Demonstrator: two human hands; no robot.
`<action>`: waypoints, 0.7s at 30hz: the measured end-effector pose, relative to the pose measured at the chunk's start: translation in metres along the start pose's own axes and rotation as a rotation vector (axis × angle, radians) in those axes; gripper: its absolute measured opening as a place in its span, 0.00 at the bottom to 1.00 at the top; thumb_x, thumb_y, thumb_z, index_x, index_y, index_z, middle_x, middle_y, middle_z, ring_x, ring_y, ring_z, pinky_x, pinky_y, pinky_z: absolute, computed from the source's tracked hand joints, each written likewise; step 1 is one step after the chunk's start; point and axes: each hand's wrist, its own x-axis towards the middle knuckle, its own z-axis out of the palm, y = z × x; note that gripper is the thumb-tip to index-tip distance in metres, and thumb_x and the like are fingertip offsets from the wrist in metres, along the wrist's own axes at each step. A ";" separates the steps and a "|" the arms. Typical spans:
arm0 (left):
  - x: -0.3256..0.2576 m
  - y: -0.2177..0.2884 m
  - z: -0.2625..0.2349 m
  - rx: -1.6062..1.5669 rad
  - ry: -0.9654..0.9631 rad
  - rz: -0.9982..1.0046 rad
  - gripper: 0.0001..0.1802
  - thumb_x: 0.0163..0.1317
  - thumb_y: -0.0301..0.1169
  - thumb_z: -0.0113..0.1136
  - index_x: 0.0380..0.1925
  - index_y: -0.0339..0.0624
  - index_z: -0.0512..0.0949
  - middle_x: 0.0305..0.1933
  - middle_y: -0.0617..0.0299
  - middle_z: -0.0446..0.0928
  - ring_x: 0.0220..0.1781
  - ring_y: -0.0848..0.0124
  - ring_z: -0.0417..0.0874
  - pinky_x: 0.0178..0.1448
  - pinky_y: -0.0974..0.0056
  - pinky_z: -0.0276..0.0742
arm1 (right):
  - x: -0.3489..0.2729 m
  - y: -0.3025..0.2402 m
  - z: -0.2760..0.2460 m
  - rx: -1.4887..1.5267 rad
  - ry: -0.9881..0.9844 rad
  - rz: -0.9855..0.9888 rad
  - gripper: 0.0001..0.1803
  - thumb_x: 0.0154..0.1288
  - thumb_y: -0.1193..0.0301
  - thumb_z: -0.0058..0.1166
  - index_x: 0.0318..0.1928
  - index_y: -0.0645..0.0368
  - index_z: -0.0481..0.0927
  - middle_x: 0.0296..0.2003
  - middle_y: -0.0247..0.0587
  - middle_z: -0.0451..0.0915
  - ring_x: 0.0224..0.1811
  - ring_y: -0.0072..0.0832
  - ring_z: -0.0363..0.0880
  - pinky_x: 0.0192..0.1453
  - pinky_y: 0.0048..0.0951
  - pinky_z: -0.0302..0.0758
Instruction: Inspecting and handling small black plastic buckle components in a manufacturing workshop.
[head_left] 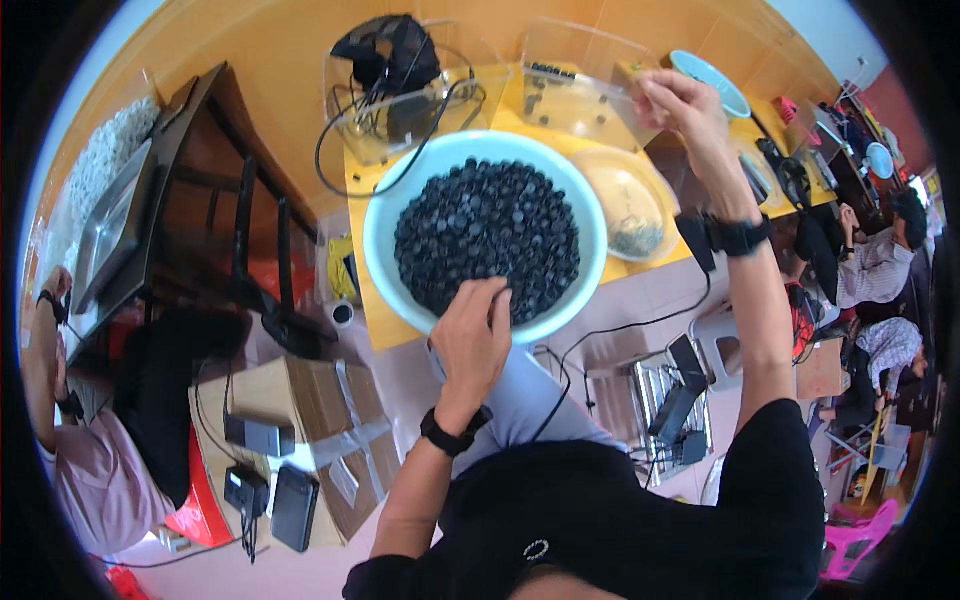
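Black pieces lie in a pale-blue basin on the desk, left hand at their near edge, right hand raised by a clear bin, each grip's closure impossible to tell.

The single view comes from the left one of two fisheye cameras worn side by side on the person's head. It faces forward and steeply down, upright and unmirrored, with the wearer's black shirt filling the lower edge close to the lens. The basin lies within arm's reach, large and just above centre, on the yellow worktop. Beyond it the wall curves across the top, bent by the lens. The wide field takes in a neighbour's pink sleeve at the left and, smaller and farther off, a pink stool at the lower right. Darkness rings the round picture.
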 end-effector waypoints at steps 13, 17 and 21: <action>-0.002 -0.006 0.006 0.192 -0.005 0.038 0.06 0.53 0.24 0.58 0.32 0.38 0.78 0.26 0.60 0.76 0.23 0.69 0.78 0.26 0.69 0.71 | -0.115 0.058 0.028 -0.454 -0.059 0.017 0.08 0.56 0.77 0.53 0.36 0.66 0.80 0.27 0.43 0.81 0.30 0.28 0.79 0.37 0.27 0.75; -0.002 -0.005 0.008 0.205 -0.014 0.025 0.05 0.54 0.26 0.58 0.32 0.41 0.77 0.27 0.61 0.75 0.24 0.65 0.78 0.27 0.65 0.70 | -0.106 0.062 0.057 -0.444 -0.199 -0.157 0.07 0.51 0.76 0.55 0.33 0.63 0.81 0.28 0.50 0.80 0.30 0.38 0.80 0.38 0.32 0.75; -0.002 -0.004 0.007 0.228 -0.045 -0.002 0.05 0.54 0.28 0.57 0.31 0.43 0.77 0.28 0.60 0.75 0.26 0.60 0.78 0.29 0.60 0.70 | -0.083 0.079 0.091 -0.517 -0.367 -0.233 0.08 0.49 0.77 0.55 0.32 0.62 0.81 0.29 0.51 0.79 0.34 0.44 0.79 0.40 0.37 0.74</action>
